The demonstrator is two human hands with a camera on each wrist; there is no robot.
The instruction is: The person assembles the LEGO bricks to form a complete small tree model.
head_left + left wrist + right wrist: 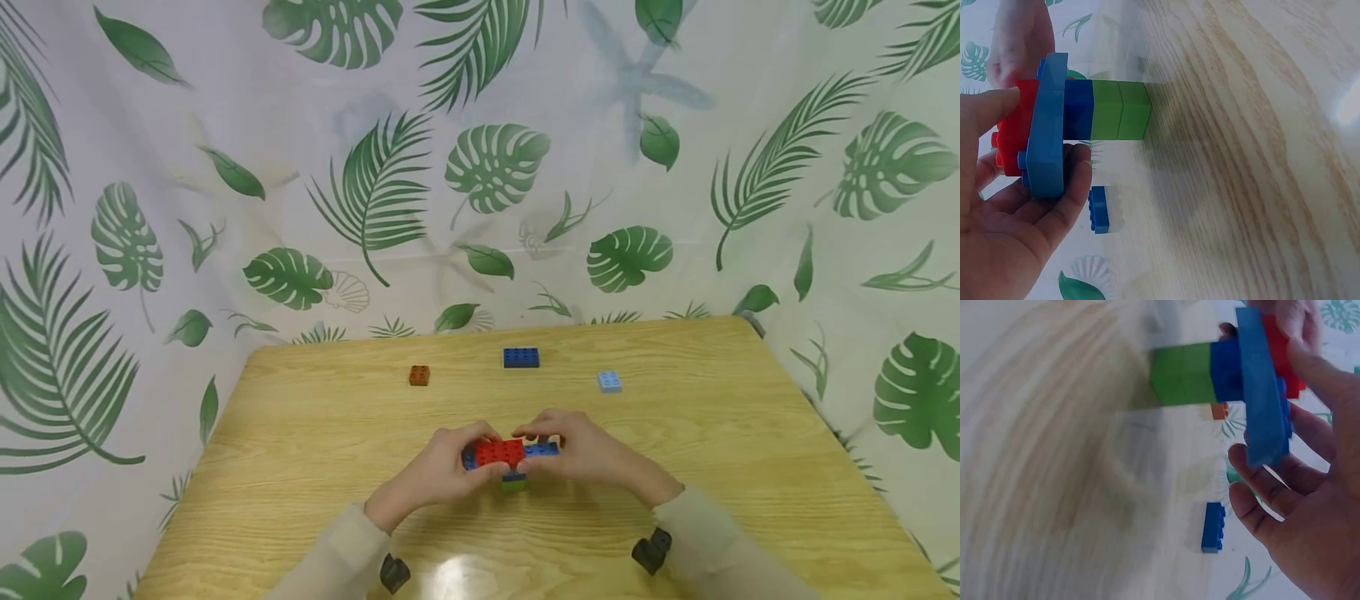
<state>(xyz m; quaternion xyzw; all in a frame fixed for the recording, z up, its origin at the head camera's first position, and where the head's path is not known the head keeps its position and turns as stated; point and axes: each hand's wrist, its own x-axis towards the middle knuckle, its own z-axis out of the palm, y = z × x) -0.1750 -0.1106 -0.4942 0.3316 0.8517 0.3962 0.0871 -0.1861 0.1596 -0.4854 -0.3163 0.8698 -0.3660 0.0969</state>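
A stack of toy bricks stands upright on the table. Its red brick (498,452) lies across a light blue layer (1046,147), over a dark blue brick (1079,109) and green bricks (1182,375) at the bottom. On the left side my left hand (442,468) grips the stack, thumb against the red brick and fingers curled beneath the light blue layer. From the other side my right hand (588,450) pinches the stack's top, thumb at the red brick's end. Its lower fingers (1266,490) hang loosely curled beside the light blue layer. The right index fingertip is partly hidden.
Toward the back of the table (315,433) lie an orange-brown brick (419,376), a dark blue brick (521,357) and a pale blue brick (610,382). A leaf-patterned curtain (480,208) hangs behind and along the sides. Each wrist wears a dark camera.
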